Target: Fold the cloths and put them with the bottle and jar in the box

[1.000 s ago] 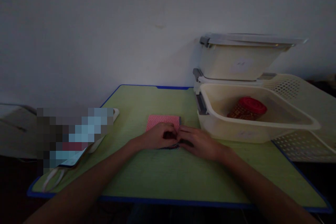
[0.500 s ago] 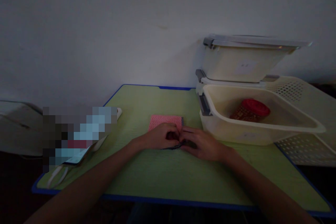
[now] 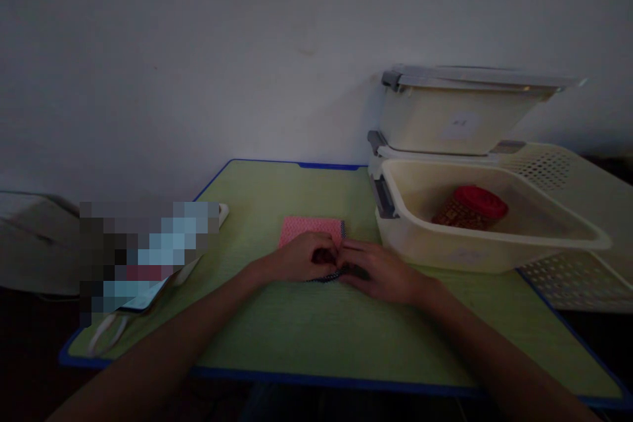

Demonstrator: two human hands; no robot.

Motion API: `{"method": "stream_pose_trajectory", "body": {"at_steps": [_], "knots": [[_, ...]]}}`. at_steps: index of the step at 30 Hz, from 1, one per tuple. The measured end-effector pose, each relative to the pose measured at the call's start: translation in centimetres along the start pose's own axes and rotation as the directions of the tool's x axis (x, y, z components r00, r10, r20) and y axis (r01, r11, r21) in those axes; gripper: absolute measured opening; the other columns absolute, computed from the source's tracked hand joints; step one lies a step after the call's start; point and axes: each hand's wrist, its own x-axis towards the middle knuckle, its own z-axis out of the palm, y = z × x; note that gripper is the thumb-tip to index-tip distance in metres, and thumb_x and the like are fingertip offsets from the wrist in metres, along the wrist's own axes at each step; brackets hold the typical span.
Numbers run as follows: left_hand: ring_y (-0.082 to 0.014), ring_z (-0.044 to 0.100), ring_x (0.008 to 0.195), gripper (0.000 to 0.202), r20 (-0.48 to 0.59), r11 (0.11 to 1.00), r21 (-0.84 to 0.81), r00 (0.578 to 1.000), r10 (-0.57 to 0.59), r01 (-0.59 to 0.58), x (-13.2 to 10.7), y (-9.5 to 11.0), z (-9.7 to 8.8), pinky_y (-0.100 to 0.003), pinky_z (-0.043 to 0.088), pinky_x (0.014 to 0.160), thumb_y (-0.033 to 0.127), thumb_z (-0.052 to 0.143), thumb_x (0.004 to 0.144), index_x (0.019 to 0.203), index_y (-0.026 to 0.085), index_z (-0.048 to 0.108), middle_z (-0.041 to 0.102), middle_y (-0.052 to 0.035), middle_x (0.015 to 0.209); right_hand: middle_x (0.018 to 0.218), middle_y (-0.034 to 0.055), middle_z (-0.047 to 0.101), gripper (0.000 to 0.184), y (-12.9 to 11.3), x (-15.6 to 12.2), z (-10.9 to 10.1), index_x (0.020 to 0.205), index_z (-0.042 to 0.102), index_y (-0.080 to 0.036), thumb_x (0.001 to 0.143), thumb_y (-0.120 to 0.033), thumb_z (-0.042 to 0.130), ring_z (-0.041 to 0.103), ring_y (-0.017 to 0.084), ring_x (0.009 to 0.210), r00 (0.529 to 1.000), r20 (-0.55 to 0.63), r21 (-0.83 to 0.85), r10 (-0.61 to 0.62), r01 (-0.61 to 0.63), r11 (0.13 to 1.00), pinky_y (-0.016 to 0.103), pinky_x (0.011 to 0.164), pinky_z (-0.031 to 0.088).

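A pink patterned folded cloth (image 3: 311,225) with a dark speckled edging lies flat near the middle of the green table (image 3: 277,336). My left hand (image 3: 306,256) rests over its lower part, thumb and fingers curled together at the right side. From the right, my right hand (image 3: 378,269) meets it, with its fingertips pinched on the cloth's lower right edge. The fingertips of both hands nearly touch. They hide the lower right corner, so the exact grip there is partly covered.
On the right stands an open white plastic bin (image 3: 494,244) with a red-lidded container (image 3: 477,204) inside. Behind it are a lidded bin (image 3: 445,119) and a perforated white basket (image 3: 588,283). At left a device with a lit, blurred screen (image 3: 153,293) leans on a white stand.
Both hands stay at the cloth's lower right edge with hardly any movement. The view has shifted very slightly.
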Motion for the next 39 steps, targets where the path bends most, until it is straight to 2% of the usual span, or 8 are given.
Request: {"method": "stream_pose_trajectory", "body": {"at_steps": [13, 31, 39], "knots": [[-0.0092, 0.048, 0.062, 0.001, -0.015, 0.998, 0.042, 0.999, 0.038, -0.037, -0.01, -0.04, 0.01, -0.019, 0.037, 0.057, 0.013, 0.056, 0.071, 0.072, 0.013, 0.056, 0.053, 0.0011, 0.069, 0.092, 0.0052, 0.056, 0.007, -0.01, 0.05, 0.14, 0.085, 0.057, -0.016, 0.080, -0.015, 0.053, 0.055, 0.016, 0.081, 1.000, -0.005, 0.010, 0.019, -0.019, 1.000, 0.027, 0.069, 0.043], [-0.0088, 0.048, 0.061, 0.003, -0.013, 1.000, -0.028, 1.000, 0.002, -0.002, -0.03, -0.24, 0.12, -0.019, 0.037, 0.056, 0.015, 0.056, 0.071, 0.073, 0.013, 0.056, 0.054, 0.0011, 0.069, 0.091, 0.0052, 0.056, 0.006, 0.20, 0.14, 0.26, 0.085, 0.056, -0.015, 0.080, -0.015, 0.052, 0.054, 0.016, 0.082, 1.000, 0.003, 0.027, 0.010, -0.010, 1.000, 0.027, 0.070, 0.042], [-0.0099, 0.050, 0.065, 0.002, -0.008, 1.000, 0.019, 1.000, 0.025, -0.024, 0.00, -0.11, 0.00, -0.020, 0.039, 0.059, 0.014, 0.057, 0.071, 0.073, 0.013, 0.057, 0.055, 0.0004, 0.072, 0.089, 0.0048, 0.056, 0.007, 0.19, 0.12, 0.18, 0.084, 0.057, -0.016, 0.082, -0.015, 0.051, 0.054, 0.015, 0.080, 1.000, -0.003, 0.038, -0.001, 0.001, 0.999, 0.026, 0.068, 0.042]]}}
